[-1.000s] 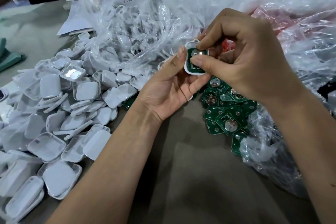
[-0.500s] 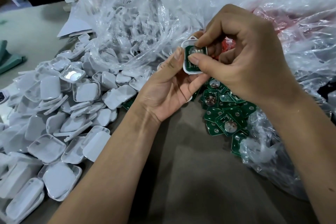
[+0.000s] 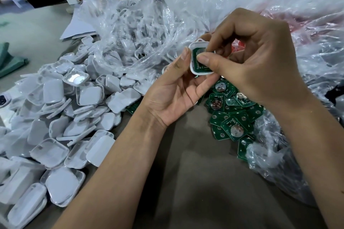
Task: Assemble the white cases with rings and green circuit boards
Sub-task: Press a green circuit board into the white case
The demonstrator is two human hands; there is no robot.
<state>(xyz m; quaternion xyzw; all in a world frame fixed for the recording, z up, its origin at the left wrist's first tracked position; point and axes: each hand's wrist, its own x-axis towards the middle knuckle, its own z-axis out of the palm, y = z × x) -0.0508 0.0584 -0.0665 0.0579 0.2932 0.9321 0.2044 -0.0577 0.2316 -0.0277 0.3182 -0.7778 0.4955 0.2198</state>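
step: seating board (image 3: pixel 202 61) in case (image 3: pixel 193 69) | left hand (image 3: pixel 175 95) cradling case, fingers curled round it | right hand (image 3: pixel 256 65) pinching board, pressing it down | next: likely press flush, keep edges aligned

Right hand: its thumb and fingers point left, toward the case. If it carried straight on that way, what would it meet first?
The right hand already pinches the green circuit board seated in the white case. Pushing on, it would probably meet the left hand's thumb behind the case; depth is unclear.

The right hand (image 3: pixel 260 65) thumb has slid up the circuit board (image 3: pixel 202 61).
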